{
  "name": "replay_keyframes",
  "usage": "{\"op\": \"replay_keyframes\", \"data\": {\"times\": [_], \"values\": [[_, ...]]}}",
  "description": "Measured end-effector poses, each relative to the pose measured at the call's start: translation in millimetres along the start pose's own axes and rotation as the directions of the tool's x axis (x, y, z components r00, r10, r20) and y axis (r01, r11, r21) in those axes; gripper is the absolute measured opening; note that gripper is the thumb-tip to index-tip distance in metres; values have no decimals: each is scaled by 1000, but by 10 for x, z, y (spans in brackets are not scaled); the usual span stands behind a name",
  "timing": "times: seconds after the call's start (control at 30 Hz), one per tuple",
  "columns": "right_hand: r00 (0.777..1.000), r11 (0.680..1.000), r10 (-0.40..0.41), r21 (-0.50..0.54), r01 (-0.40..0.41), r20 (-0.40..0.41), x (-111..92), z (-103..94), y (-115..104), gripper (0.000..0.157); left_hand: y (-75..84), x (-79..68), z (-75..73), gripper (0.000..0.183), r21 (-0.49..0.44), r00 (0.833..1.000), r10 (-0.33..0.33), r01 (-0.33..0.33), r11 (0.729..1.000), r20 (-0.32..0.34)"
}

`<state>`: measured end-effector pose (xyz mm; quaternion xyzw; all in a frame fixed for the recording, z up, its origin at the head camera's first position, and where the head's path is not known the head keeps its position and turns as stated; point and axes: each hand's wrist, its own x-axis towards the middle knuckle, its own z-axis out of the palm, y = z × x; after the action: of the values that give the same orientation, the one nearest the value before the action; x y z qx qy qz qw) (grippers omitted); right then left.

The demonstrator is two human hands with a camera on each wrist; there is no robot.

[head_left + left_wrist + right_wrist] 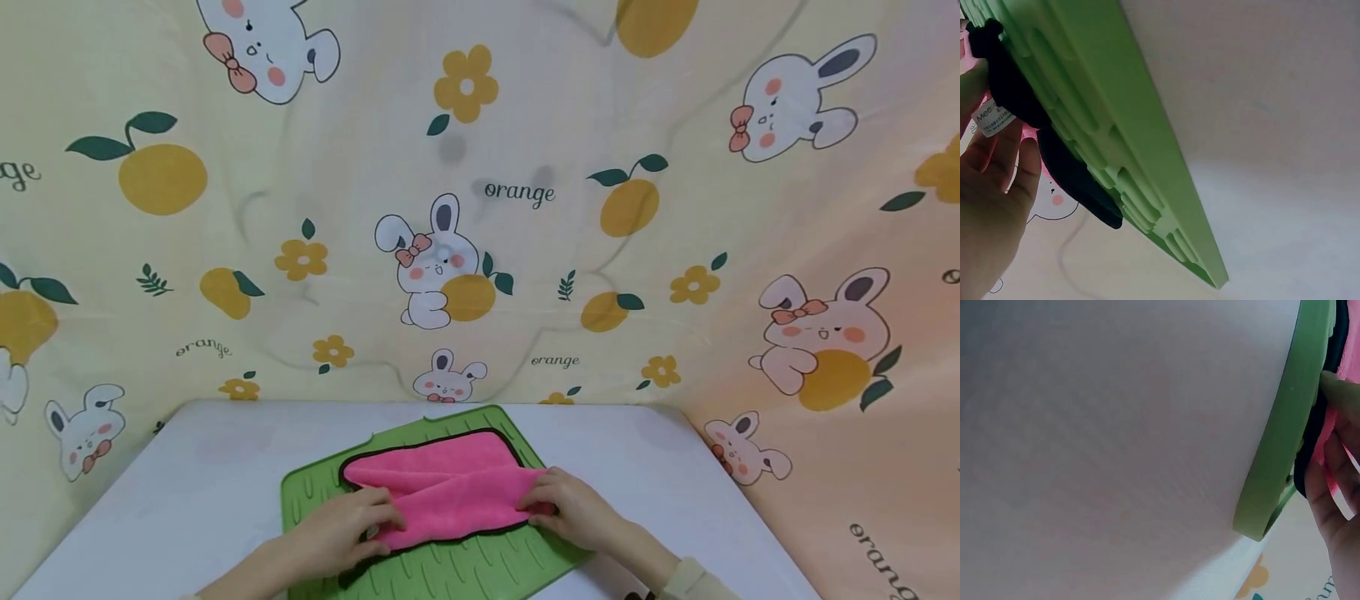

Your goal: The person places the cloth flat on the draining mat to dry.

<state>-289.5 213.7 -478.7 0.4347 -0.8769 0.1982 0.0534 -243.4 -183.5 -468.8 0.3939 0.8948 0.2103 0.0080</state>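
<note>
Left hand: the left hand (337,529) has bent fingers and holds the cloth at its near left part, with a small gap showing between thumb and fingers.
Right hand: the right hand (573,508) pinches the right side of the cloth, thumb and fingers close together with cloth between them.
Pink cloth: the pink cloth (461,500) lies over the middle of the mat, between the two hands. It looks soft and fuzzy, and a fold runs across it from left to right.
Black edge: a dark black edge (1079,172) goes along the cloth like a thick ribbon. At the near left, a black bit pokes out below the left hand.
Tag: a little white tag (991,117) with black print sits by the left fingers. Most of the print is hard to read.
Green mat: the green mat (450,571) is under the cloth, turned a bit on the table. It has long, round bumps and a smooth, raised rim, and its green shows on the far, left and near sides of the cloth.
White table: the white table (150,500) spreads out left and right of the mat, giving the hands room at both sides.
Back sheet: the yellowish sheet (360,158) at the far side has bunnies, oranges and flowers on it.
Sleeve: a pale sleeve (693,579) shows on the right arm.
</note>
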Motion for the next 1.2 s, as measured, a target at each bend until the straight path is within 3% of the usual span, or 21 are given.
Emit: {"op": "replay_keyframes", "data": {"times": [0.27,0.43,0.57,0.77,0.97,1.07,1.2], "values": [[998,999,-31,-23,30,-58,-44,-38,-21,21,20,-16,-36,14,-22,1000,13,-13,1000,4],[993,998,-52,15,53,-107,-94,-104,-26,23,116,-46,-83,13,-147,997,-43,51,988,57],[989,992,-91,72,100,-115,-145,-159,-15,23,225,-73,-71,14,-235,994,-43,66,970,100],[987,981,-148,116,154,-60,-249,-208,-21,21,394,-84,-35,14,-261,987,-12,54,964,159],[982,975,-186,126,183,15,-322,-218,-27,22,413,-91,110,14,-260,982,96,-50,964,165],[981,973,-192,140,186,34,-351,-206,-30,22,379,-85,200,15,-243,971,179,-137,960,158],[982,975,-179,145,170,51,-371,-190,-40,20,366,-86,272,14,-222,963,230,-195,955,143]]}}
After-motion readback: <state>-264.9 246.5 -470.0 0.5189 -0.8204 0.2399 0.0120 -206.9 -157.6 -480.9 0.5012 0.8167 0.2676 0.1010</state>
